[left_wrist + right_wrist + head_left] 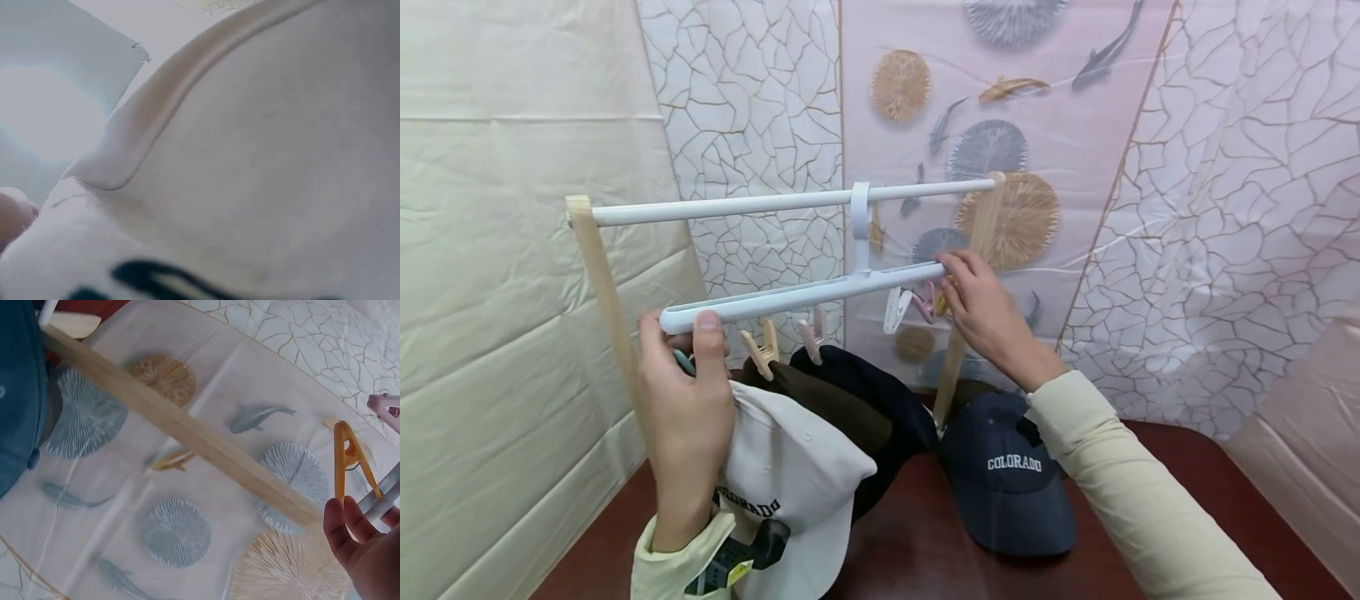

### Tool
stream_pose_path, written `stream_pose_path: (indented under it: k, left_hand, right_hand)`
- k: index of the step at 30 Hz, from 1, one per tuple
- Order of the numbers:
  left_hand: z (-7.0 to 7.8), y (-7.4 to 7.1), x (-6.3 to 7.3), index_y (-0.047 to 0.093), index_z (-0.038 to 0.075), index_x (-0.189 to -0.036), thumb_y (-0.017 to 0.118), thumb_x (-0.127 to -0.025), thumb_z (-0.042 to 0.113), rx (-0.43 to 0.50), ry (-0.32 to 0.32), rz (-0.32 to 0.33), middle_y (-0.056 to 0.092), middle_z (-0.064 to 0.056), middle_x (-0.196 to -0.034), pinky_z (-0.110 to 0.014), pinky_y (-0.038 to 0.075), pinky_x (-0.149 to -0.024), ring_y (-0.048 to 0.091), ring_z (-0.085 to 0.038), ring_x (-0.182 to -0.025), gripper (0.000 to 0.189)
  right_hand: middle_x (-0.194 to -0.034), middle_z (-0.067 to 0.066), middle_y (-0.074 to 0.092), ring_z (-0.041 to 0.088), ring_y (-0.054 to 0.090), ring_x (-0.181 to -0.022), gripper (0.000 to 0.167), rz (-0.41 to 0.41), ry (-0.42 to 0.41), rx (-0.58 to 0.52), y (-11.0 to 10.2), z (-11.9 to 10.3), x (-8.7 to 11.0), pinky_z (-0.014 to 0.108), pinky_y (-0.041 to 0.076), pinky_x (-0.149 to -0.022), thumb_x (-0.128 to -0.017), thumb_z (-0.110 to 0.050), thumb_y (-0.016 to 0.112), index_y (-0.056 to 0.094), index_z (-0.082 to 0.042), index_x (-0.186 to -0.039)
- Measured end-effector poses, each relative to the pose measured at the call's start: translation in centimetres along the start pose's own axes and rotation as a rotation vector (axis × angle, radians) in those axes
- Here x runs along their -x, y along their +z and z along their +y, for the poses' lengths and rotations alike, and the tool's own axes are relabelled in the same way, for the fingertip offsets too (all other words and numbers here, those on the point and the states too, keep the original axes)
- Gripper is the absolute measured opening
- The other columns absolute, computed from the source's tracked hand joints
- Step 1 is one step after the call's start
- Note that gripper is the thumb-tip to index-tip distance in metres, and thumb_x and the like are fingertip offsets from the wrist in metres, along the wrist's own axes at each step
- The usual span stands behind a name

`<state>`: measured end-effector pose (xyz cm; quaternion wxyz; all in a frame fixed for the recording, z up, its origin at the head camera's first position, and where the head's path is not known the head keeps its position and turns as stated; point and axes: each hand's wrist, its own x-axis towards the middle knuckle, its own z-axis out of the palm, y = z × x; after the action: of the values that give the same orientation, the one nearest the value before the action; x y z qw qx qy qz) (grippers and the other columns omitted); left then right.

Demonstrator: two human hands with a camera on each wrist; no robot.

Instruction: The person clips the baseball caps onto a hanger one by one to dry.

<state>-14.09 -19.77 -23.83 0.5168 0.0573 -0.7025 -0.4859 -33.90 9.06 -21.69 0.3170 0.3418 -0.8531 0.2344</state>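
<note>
A long light-blue clip hanger (805, 298) hangs by its hook from the white rod (737, 204). My left hand (688, 400) grips its left end, thumb in front. My right hand (985, 308) pinches the right end with its fingertips, near a yellow clip (345, 456). From clips on the hanger hang a white cap (797, 454), a brown cap (835, 400) and a dark cap (872, 379). A beige clip (762, 350) holds the brown one. White (895, 310) and pink clips (925, 302) carry nothing. The white cap fills most of the left wrist view.
Wooden posts (601, 275) hold up the rod at both ends. A navy cap (1003, 475) with COLORADO lettering rests on the dark red table (917, 533) at right, by the right post. Patterned cloth (752, 100) hangs behind.
</note>
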Motion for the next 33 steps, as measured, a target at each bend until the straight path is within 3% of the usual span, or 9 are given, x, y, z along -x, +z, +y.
stream_pose_path:
  k: [4,8,13,20,23,27,30,33]
  left_hand:
    - [-0.3,0.3,-0.1,0.052,0.000,-0.125,0.052,-0.109,0.044,0.016,-0.002,0.007,0.060,0.006,-0.090,-0.028,0.038,-0.077,0.054,-0.012,-0.084,0.047]
    - [-0.4,0.6,0.0,0.044,0.006,-0.143,0.049,-0.109,0.047,-0.006,-0.042,-0.021,0.061,0.001,-0.105,-0.028,0.039,-0.084,0.056,-0.013,-0.096,0.053]
    - [-0.7,0.7,-0.1,0.028,0.020,-0.159,0.047,-0.109,0.050,-0.136,-0.082,-0.054,0.062,-0.009,-0.117,-0.042,0.040,-0.082,0.061,-0.024,-0.105,0.062]
    - [-1.4,1.4,-0.1,0.008,0.019,-0.166,0.055,-0.106,0.044,-0.155,-0.069,-0.038,0.048,-0.010,-0.137,-0.053,0.039,-0.095,0.052,-0.033,-0.112,0.080]
    - [-1.7,1.9,0.1,0.002,0.017,-0.166,0.058,-0.104,0.047,-0.172,-0.052,-0.023,0.044,-0.009,-0.142,-0.056,0.039,-0.093,0.051,-0.038,-0.111,0.089]
    - [-2.1,2.6,0.1,0.001,0.011,-0.166,0.058,-0.103,0.050,-0.196,0.007,0.013,0.038,-0.017,-0.147,-0.060,0.038,-0.101,0.048,-0.044,-0.122,0.093]
    - [-2.5,2.9,0.0,0.005,0.009,-0.166,0.059,-0.103,0.051,-0.209,0.049,0.046,0.033,-0.025,-0.150,-0.062,0.035,-0.111,0.043,-0.047,-0.133,0.092]
    - [-3.0,3.1,-0.1,0.011,0.009,-0.164,0.059,-0.104,0.050,-0.228,0.102,0.069,0.030,-0.030,-0.151,-0.065,0.034,-0.112,0.041,-0.047,-0.138,0.087]
  right_hand:
    - [-0.145,0.020,0.055,0.040,0.056,-0.124,0.039,0.026,0.004,0.054,-0.9,-0.1,0.7,0.053,0.050,-0.091,-0.112,-0.015,0.053,0.056,-0.006,-0.149]
    - [-0.141,0.017,0.060,0.039,0.060,-0.120,0.037,0.059,0.014,0.126,-1.8,-0.4,1.2,0.053,0.052,-0.089,-0.110,-0.017,0.058,0.061,-0.008,-0.146]
    - [-0.135,0.016,0.064,0.041,0.061,-0.108,0.033,0.104,-0.004,0.187,-2.3,-0.8,1.4,0.056,0.051,-0.087,-0.109,-0.019,0.061,0.066,-0.010,-0.140]
    - [-0.128,0.013,0.067,0.036,0.052,-0.099,0.033,0.098,-0.009,0.252,-2.6,-0.9,2.1,0.050,0.042,-0.078,-0.107,-0.024,0.065,0.069,-0.014,-0.138]
    - [-0.126,0.013,0.067,0.037,0.051,-0.105,0.032,0.102,-0.012,0.268,-2.7,-0.8,2.5,0.051,0.040,-0.080,-0.106,-0.024,0.066,0.070,-0.014,-0.137]
    - [-0.123,0.016,0.067,0.039,0.056,-0.115,0.032,0.120,-0.047,0.230,-3.1,-0.6,2.9,0.055,0.046,-0.091,-0.106,-0.021,0.067,0.070,-0.010,-0.135]
    - [-0.121,0.017,0.065,0.038,0.060,-0.112,0.032,0.099,-0.079,0.191,-3.5,-0.6,2.9,0.055,0.049,-0.092,-0.107,-0.019,0.065,0.069,-0.007,-0.136]
    - [-0.121,0.017,0.064,0.035,0.061,-0.109,0.032,0.054,-0.079,0.159,-3.8,-0.6,2.9,0.053,0.049,-0.090,-0.109,-0.018,0.060,0.068,-0.007,-0.138]
